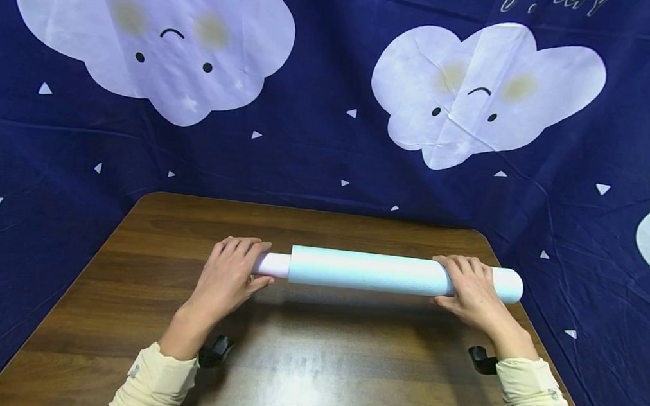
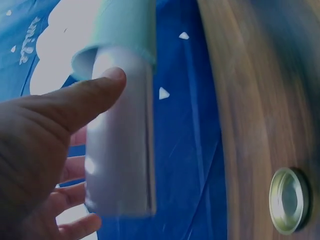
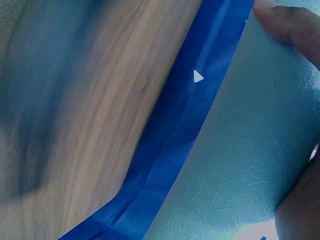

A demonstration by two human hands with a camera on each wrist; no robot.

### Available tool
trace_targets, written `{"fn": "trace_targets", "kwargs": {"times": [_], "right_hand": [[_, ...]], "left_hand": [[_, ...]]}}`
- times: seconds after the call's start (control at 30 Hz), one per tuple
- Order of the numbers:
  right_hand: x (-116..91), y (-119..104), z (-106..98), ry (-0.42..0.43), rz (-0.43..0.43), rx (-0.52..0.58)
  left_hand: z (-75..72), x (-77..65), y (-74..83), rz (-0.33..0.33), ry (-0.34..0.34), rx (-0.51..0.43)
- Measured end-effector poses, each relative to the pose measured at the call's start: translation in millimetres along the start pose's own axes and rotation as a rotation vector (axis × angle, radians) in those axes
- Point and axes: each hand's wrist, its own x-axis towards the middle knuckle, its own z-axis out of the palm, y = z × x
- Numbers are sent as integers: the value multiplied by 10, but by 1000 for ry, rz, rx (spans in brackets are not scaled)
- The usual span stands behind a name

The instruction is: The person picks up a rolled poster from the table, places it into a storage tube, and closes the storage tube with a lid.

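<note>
A long light-blue tube point(image 1: 365, 271) with a creased, leather-like surface lies crosswise over the table in the head view. From its left end sticks out a white roll point(image 2: 120, 145), with a lengthwise edge showing along one side. My left hand point(image 1: 232, 269) grips this roll, thumb across its near side and fingers behind. My right hand point(image 1: 471, 290) holds the tube near its right end, thumb point(image 3: 285, 20) on the near side. The tube's open left rim point(image 2: 82, 62) surrounds the roll with a gap on one side.
On the wooden table point(image 1: 299, 368) lies a small round metal lid point(image 2: 289, 201), seen in the left wrist view. A dark blue cloth point(image 1: 317, 157) with white clouds hangs behind and beside the table. Black devices point(image 1: 216, 351) sit at both wrists.
</note>
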Motion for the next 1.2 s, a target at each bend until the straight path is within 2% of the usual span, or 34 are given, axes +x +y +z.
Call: {"fn": "trace_targets", "kwargs": {"times": [0.1,0.37,0.73,0.87,1.0,1.2], "right_hand": [[-8,10,-18,4,1,2],[-28,39,-39,6,-7,-6],[-53,42,-55,15,-16,-2],[-59,34,-56,8,-11,0],[-61,33,-60,6,-13,2],[-70,39,-71,4,-17,3]], "left_hand": [[-61,-44,-99,-40,4,-68],[-136,-165,-352,-176,-21,-336],[15,-285,-464,-347,-33,-789],[84,-320,-453,-356,10,-948],[136,-337,-450,-355,43,-1031],[157,-369,-443,-389,27,-1069]]}}
